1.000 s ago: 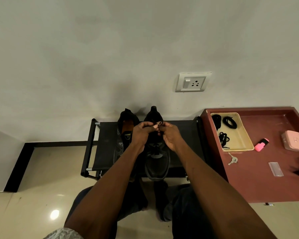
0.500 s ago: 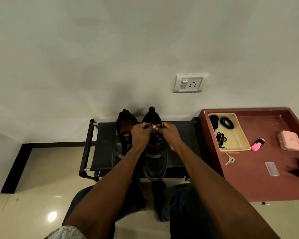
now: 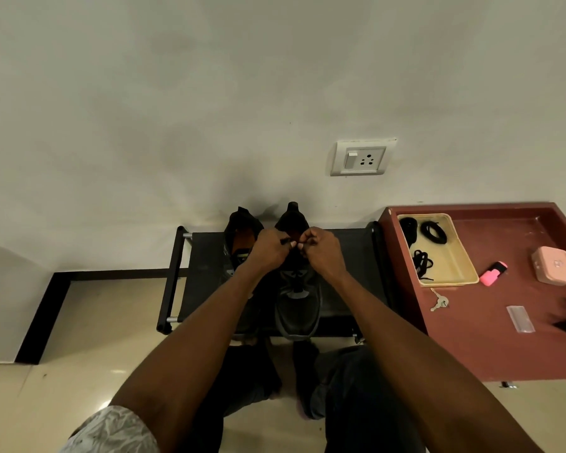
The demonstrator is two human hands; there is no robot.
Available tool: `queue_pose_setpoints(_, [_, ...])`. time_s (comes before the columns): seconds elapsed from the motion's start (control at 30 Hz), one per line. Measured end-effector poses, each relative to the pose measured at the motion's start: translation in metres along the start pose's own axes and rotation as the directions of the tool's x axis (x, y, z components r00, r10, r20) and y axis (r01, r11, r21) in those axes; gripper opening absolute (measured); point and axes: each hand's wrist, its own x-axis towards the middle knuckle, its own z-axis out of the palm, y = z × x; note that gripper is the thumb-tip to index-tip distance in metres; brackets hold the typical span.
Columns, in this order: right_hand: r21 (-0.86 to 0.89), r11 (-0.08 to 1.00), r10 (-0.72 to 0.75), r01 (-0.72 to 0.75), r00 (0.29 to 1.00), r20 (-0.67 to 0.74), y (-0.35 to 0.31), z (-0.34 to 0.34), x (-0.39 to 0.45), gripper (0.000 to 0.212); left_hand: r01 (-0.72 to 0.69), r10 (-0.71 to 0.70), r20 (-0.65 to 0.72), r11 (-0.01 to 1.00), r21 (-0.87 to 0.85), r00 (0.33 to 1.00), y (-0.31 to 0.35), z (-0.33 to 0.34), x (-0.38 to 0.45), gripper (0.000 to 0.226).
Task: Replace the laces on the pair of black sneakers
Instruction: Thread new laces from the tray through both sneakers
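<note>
Pinching lace ends (image 3: 291, 242) with curled fingers (image 3: 286, 240), left hand (image 3: 268, 248) and right hand (image 3: 322, 251) meeting above right sneaker (image 3: 296, 302), forearms extended.

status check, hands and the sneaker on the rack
Left hand and right hand both pinch the lace at the right sneaker's collar. Left sneaker untouched. Nothing in the way.

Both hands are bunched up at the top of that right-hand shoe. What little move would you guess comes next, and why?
Probably a gentle pull outward on the lace ends to snug them. The left hand and right hand each pinch something thin and dark, likely the lace, over the collar of the right sneaker. The fingertips nearly touch, and the left sneaker shows no lace.
</note>
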Motion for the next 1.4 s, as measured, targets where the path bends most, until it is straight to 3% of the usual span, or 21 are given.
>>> queue_pose_setpoints(0.07, [-0.003,1.000,-0.001,0.001,1.000,-0.009,-0.001,0.001,0.000,0.010,0.071,-0.069,0.046,0.996,-0.049,0.997,-0.001,-0.003,0.002,0.039])
queue_pose_setpoints(0.13, [0.012,0.999,0.034,-0.034,0.999,-0.020,-0.002,0.001,-0.003,0.009,0.221,-0.201,0.114,0.953,-0.208,0.973,0.004,-0.003,-0.001,0.034])
queue_pose_setpoints(0.27, [0.035,0.997,0.071,-0.067,0.983,-0.167,-0.003,0.000,-0.012,0.005,0.439,-0.395,0.207,0.698,-0.565,0.895,0.010,0.004,-0.006,0.027])
queue_pose_setpoints(0.33, [0.130,0.981,0.169,-0.145,0.965,-0.200,-0.006,-0.001,-0.018,0.027,0.442,-0.406,0.205,0.665,-0.602,0.891,0.007,0.007,-0.006,0.029])
queue_pose_setpoints(0.4, [0.224,0.952,0.227,-0.207,0.972,-0.067,-0.011,-0.001,-0.022,0.043,0.434,-0.390,0.209,0.676,-0.596,0.896,0.006,0.006,-0.006,0.030])
queue_pose_setpoints(0.47, [0.197,0.963,0.180,-0.186,0.983,0.046,-0.014,0.003,-0.025,0.031,0.419,-0.380,0.191,0.713,-0.563,0.905,0.006,0.005,-0.004,0.030])
queue_pose_setpoints(0.57, [0.165,0.973,0.160,-0.159,0.987,0.003,-0.017,0.006,-0.024,0.006,0.398,-0.383,0.143,0.752,-0.525,0.913,0.005,0.003,-0.001,0.035])
queue_pose_setpoints(0.67, [0.066,0.982,0.181,-0.177,0.983,-0.044,-0.018,0.000,-0.023,0.011,0.324,-0.342,0.052,0.815,-0.480,0.938,0.007,-0.003,-0.001,0.032])
queue_pose_setpoints(0.87, [-0.378,0.905,0.213,-0.196,0.977,0.003,-0.016,-0.014,-0.034,0.022,0.207,-0.234,-0.087,0.949,-0.239,0.968,0.010,-0.011,0.013,0.042])
queue_pose_setpoints(1.0, [-0.513,0.833,0.287,-0.205,0.954,0.084,-0.008,-0.022,-0.045,0.022,0.223,-0.243,-0.151,0.965,-0.139,0.958,0.004,-0.015,0.023,0.044])
queue_pose_setpoints(1.2, [-0.638,0.733,0.340,-0.236,0.940,0.043,-0.001,-0.032,-0.053,0.020,0.267,-0.298,-0.172,0.947,-0.180,0.939,-0.004,-0.014,0.032,0.034])
queue_pose_setpoints(1.27, [-0.606,0.750,0.319,-0.266,0.948,-0.022,0.001,-0.033,-0.055,0.020,0.284,-0.324,-0.171,0.933,-0.222,0.930,-0.005,-0.013,0.033,0.034])
queue_pose_setpoints(1.33, [-0.449,0.835,0.302,-0.317,0.947,-0.108,0.003,-0.030,-0.052,0.021,0.296,-0.366,-0.178,0.897,-0.329,0.913,-0.004,-0.013,0.033,0.035])
queue_pose_setpoints(1.4, [-0.041,0.920,0.376,-0.389,0.909,-0.183,0.004,-0.027,-0.046,0.023,0.295,-0.419,-0.148,0.810,-0.507,0.896,0.001,-0.015,0.029,0.031])
